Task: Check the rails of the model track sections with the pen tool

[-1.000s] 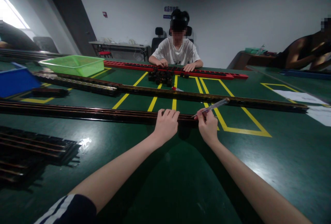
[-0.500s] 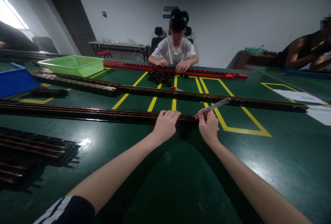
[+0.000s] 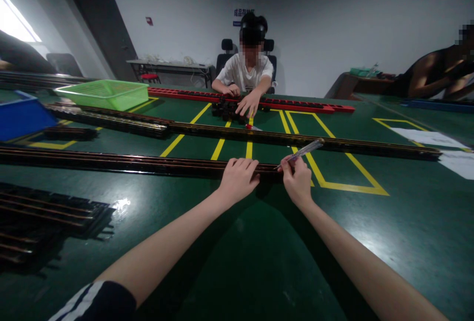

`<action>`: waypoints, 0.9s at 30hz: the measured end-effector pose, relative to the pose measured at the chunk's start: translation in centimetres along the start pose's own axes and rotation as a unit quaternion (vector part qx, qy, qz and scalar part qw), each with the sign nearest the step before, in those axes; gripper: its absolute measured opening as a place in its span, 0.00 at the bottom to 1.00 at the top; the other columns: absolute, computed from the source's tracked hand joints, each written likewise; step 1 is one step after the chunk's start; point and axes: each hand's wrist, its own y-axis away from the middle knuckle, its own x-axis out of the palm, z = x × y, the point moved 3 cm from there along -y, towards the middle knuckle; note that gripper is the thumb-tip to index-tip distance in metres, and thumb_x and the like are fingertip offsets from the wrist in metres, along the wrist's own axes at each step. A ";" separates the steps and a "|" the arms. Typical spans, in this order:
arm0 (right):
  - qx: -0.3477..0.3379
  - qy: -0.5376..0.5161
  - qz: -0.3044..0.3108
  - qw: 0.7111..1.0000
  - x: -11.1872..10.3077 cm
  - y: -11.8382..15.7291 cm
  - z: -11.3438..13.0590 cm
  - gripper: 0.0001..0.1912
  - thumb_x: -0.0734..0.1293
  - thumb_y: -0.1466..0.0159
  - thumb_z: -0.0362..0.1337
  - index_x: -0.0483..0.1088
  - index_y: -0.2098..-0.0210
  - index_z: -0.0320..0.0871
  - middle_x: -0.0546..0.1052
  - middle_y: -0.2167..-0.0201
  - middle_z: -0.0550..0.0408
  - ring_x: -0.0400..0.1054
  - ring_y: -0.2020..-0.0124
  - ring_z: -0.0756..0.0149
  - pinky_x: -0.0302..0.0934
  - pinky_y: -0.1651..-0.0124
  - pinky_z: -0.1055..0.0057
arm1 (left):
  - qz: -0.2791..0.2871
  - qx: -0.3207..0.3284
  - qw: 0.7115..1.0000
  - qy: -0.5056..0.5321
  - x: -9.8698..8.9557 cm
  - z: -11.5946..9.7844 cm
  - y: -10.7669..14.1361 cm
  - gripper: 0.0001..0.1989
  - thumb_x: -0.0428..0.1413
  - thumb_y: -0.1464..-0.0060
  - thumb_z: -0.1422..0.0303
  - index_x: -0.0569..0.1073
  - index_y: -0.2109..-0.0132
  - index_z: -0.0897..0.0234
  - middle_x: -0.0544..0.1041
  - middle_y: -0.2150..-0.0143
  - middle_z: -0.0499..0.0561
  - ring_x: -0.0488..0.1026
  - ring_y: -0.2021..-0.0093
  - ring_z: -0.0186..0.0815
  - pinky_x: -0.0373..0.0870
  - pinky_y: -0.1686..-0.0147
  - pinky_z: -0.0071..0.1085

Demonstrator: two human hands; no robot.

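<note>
A long dark rail with copper-coloured strips [image 3: 148, 163] runs from the left edge to the middle of the green table. My left hand [image 3: 239, 179] is closed over the rail near its right end, fingers wrapped across the top. At that end, my right hand [image 3: 297, 177] pinches a clear-handled screwdriver [image 3: 305, 149], which slants up to the right, its thin tip pointing left at the rail. Whether the tip touches the rail is too small to tell.
Beyond lies a second long dark rail [image 3: 314, 140]. A green basket [image 3: 126, 98] and a blue bin [image 3: 24, 116] stand at left; more dark rails [image 3: 48, 212] lie front left. Opposite, a person [image 3: 246, 71] sits at a red rail [image 3: 307, 105]. Papers [image 3: 425, 137] lie at right.
The screwdriver and my right hand have shifted slightly left. My left thumb shows more, out to the right. The person opposite has reached one hand forward toward a small red-tipped item.
</note>
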 end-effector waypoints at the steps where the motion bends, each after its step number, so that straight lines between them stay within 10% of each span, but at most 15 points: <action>1: 0.002 -0.001 0.002 1.000 0.0 0.0 0.0 0.07 0.60 0.39 0.40 0.63 0.70 0.44 0.74 0.78 0.53 0.68 0.75 0.59 0.58 0.65 0.60 | 0.001 -0.002 1.000 0.000 0.0 0.0 0.0 0.15 0.48 0.41 0.65 0.69 0.50 0.66 0.75 0.52 0.53 0.70 0.52 0.38 0.63 0.51 0.39; 27: 0.001 0.003 -0.022 1.000 0.0 0.1 0.1 0.08 0.60 0.39 0.41 0.63 0.70 0.44 0.75 0.79 0.53 0.68 0.74 0.57 0.58 0.65 0.61 | -0.004 -0.035 0.999 -0.034 0.3 -0.1 -0.1 0.13 0.48 0.42 0.64 0.70 0.54 0.65 0.76 0.56 0.52 0.70 0.56 0.37 0.62 0.56 0.36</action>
